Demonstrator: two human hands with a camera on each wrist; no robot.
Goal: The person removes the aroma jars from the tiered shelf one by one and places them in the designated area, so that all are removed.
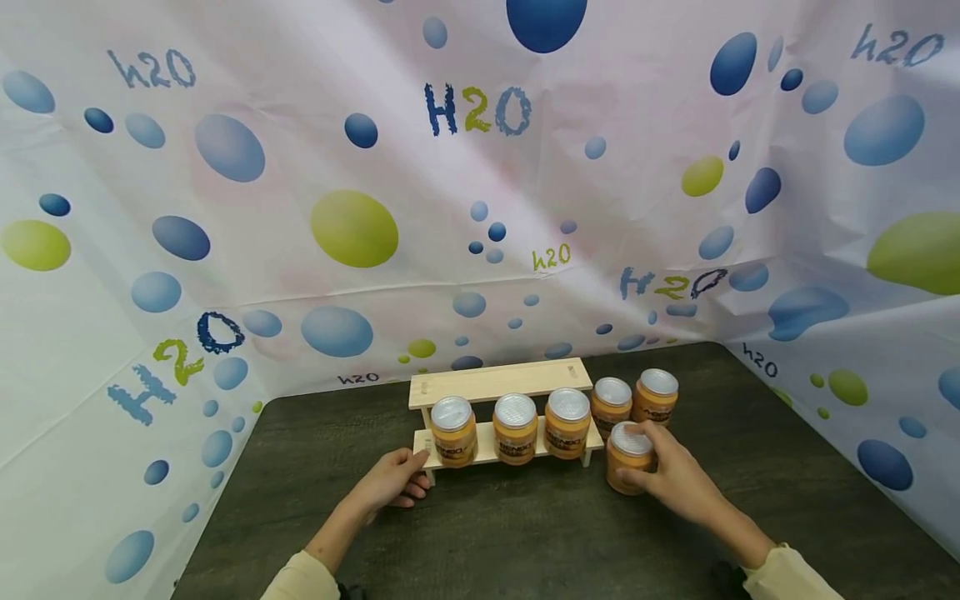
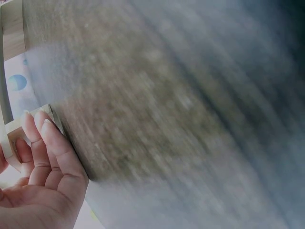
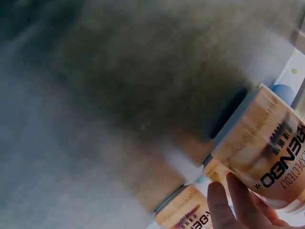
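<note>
A two-step wooden rack (image 1: 501,384) stands on the dark table, with three orange jars with silver lids along its lower step: a left jar (image 1: 454,432), a middle jar (image 1: 515,430) and a right jar (image 1: 567,424). At the lower step's left end, my left hand (image 1: 392,481) holds the wood, thumb on top; the left wrist view shows its fingers (image 2: 59,148) bent by the rack's pale end piece (image 2: 14,138). Right of the rack, my right hand (image 1: 678,475) grips another orange jar (image 1: 624,475), fingers over its lid and side. This jar (image 3: 267,148) looms large and tilted in the right wrist view.
Two more orange jars, one nearer the rack (image 1: 611,403) and one farther right (image 1: 655,397), stand on the table behind the gripped one. A white sheet (image 1: 420,183) with blue and green dots hangs around the dark table (image 1: 495,533) at the back and sides.
</note>
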